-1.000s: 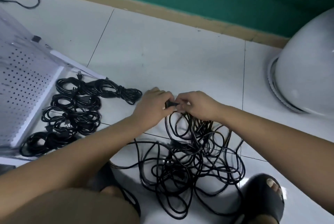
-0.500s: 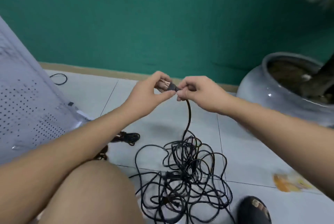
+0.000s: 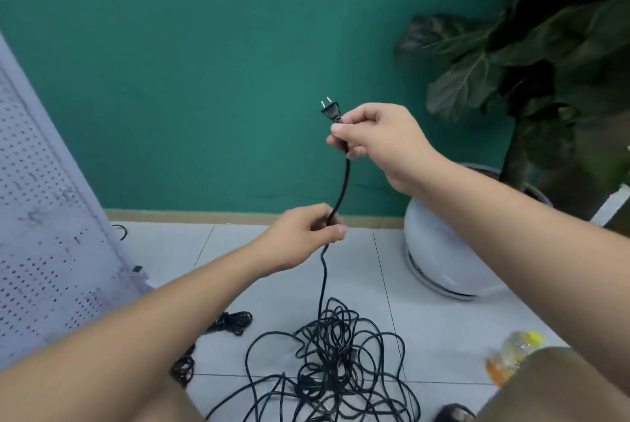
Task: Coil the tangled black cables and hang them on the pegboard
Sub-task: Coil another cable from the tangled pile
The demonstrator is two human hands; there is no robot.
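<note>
Now, head view: right hand [image 3: 378, 142] raised, pinching cable [image 3: 342, 183] just below plug [image 3: 330, 111], prongs up. Left hand [image 3: 303, 234] lower, fingers [image 3: 335, 231] curled round same cable, likely as guide so it feeds straight from tangle [image 3: 334, 363] on floor [image 3: 283, 285]. Both hands' fingers narrow, closed on cable. Finished coils [image 3: 235, 321] lie near pegboard [image 3: 41, 217] at left; none visibly hung.

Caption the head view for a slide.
Right hand holds a two-prong plug high while the left hand pinches its black cable above the tangled pile.
</note>
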